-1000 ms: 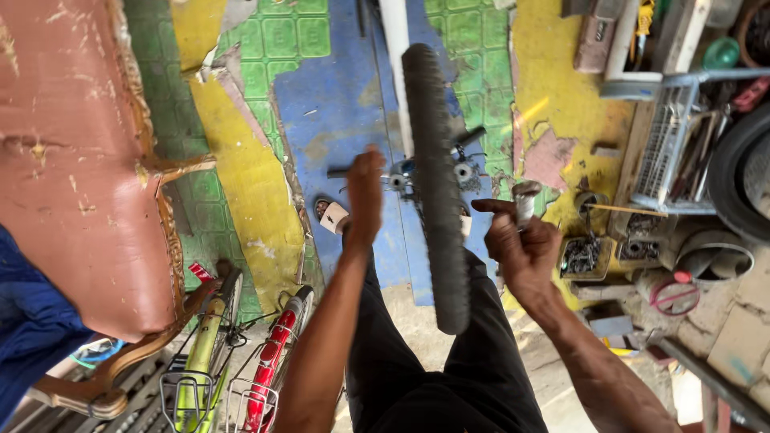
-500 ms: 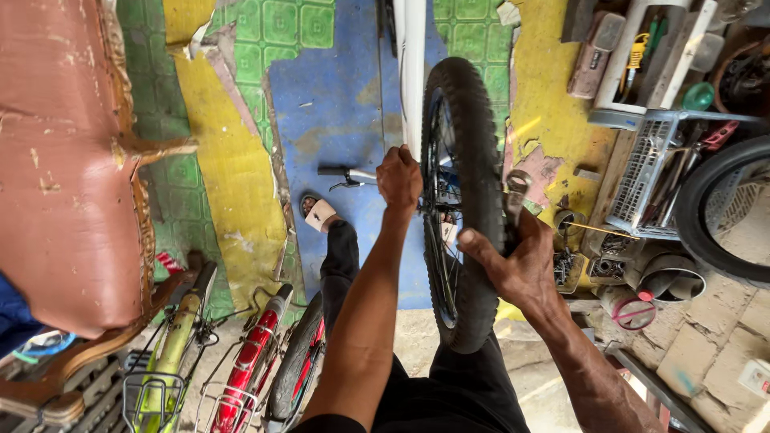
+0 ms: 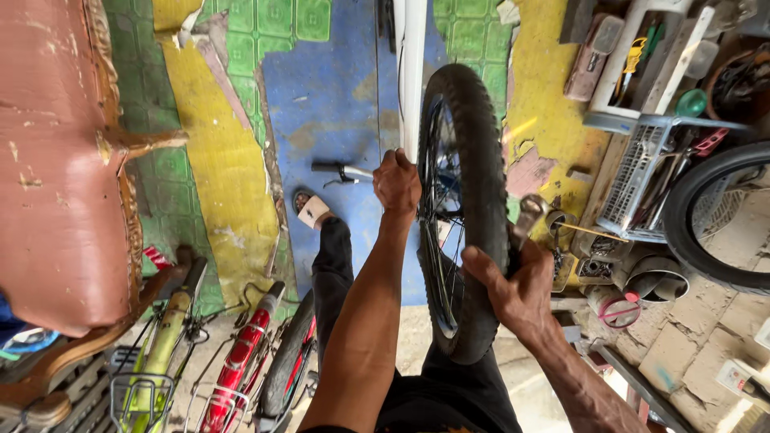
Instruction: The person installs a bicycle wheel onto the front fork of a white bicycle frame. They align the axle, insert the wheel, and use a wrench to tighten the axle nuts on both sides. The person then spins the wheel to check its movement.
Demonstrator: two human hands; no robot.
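The left hand [image 3: 396, 183] is closed on the white fork [image 3: 413, 72] just left of the bicycle wheel [image 3: 461, 208]. The right hand [image 3: 513, 289] grips a wrench [image 3: 525, 218] and presses the tyre's right side. Since a second ago the wheel has swung from edge-on to angled, with both hands now closer against it.

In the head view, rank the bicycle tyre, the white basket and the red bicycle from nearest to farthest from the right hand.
1. Bicycle tyre: touched by the right hand.
2. White basket: up and right.
3. Red bicycle: far left, past the left arm.
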